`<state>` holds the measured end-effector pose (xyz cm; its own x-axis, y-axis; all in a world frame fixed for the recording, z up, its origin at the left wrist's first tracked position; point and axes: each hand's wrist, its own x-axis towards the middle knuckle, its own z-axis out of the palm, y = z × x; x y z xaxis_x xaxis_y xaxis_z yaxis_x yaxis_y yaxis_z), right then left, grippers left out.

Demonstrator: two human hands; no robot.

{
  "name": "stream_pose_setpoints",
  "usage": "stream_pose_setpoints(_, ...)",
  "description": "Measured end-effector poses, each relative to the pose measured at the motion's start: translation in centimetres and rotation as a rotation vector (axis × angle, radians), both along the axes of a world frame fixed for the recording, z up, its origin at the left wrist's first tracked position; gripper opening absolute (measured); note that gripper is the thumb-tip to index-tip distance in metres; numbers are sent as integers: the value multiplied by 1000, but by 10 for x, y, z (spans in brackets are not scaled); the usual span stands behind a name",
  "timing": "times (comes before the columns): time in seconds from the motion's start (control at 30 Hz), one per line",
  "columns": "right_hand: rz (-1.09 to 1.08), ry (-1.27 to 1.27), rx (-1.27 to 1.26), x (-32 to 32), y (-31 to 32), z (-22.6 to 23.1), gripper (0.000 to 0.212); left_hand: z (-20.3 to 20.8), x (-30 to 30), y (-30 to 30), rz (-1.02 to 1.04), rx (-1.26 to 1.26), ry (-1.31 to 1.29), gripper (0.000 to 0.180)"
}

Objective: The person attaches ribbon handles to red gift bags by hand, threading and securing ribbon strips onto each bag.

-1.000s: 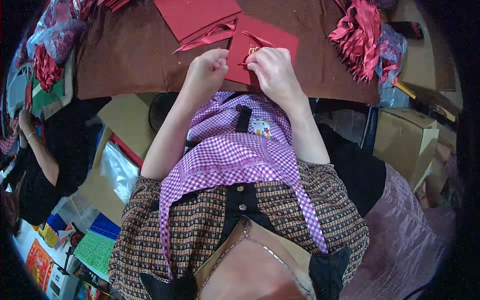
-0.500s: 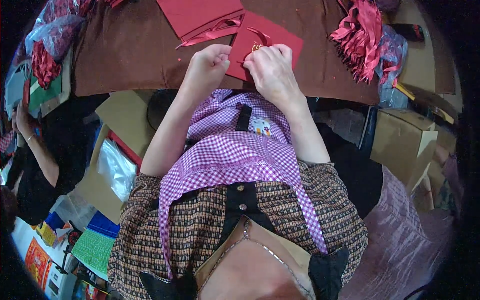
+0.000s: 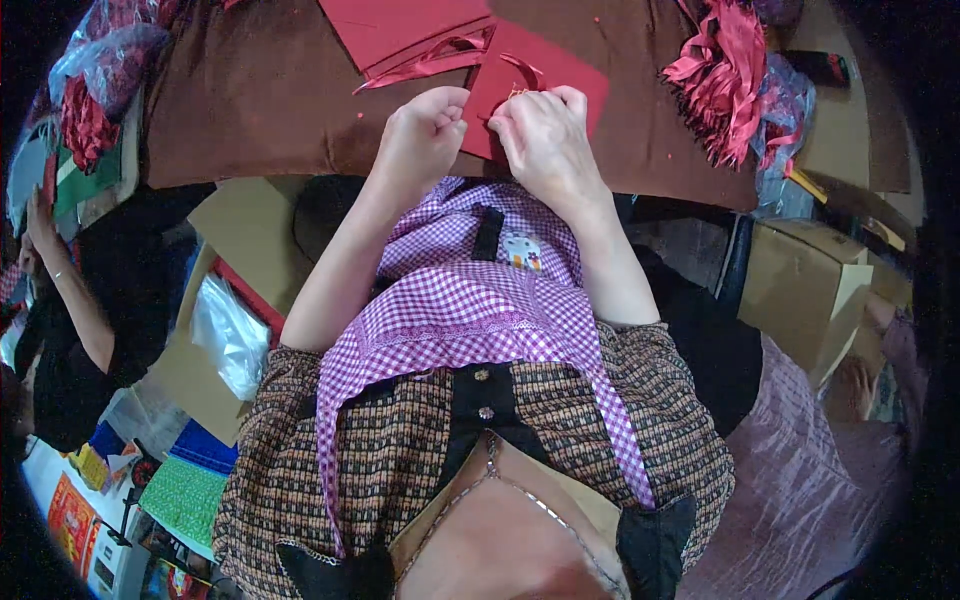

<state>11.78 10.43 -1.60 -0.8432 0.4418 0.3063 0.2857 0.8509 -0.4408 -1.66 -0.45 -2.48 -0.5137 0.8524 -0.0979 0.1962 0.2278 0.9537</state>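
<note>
While hands [image 3: 490, 135] pinch red card [image 3: 560, 75] (w/ gold bit), table [image 3: 260, 100]

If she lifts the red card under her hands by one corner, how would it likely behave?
The red card lies flat with crisp, straight edges, so it probably stays fairly stiff, sagging only slightly. It looks thin, so likely light. The red ribbon beside it would flop.

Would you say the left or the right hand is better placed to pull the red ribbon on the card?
Probably the right hand: its fingertips lie on the red card just below the ribbon. The left hand is a closed fist beside the card's edge.
</note>
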Motion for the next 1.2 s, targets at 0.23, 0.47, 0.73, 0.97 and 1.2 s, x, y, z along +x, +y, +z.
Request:
stream_pose_setpoints(0.23,4,35,20,2,2,2,12,0,4,3,-5,-2,21,22)
stream_pose_setpoints(0.47,-10,36,3,2,1,3,11,-4,4,4,27,11,33,23)
stream_pose_setpoints(0.73,-6,39,4,-1,-3,6,11,-4,1,-1,2,30,33,25)
stream_pose_setpoints(0.97,-53,-45,144,-9,-20,18,11,1,4,-7,15,-1,114,22)
stream_pose_setpoints(1.2,-52,-79,-47,-16,-18,15,12,4,9,-8,-50,51,387,23)
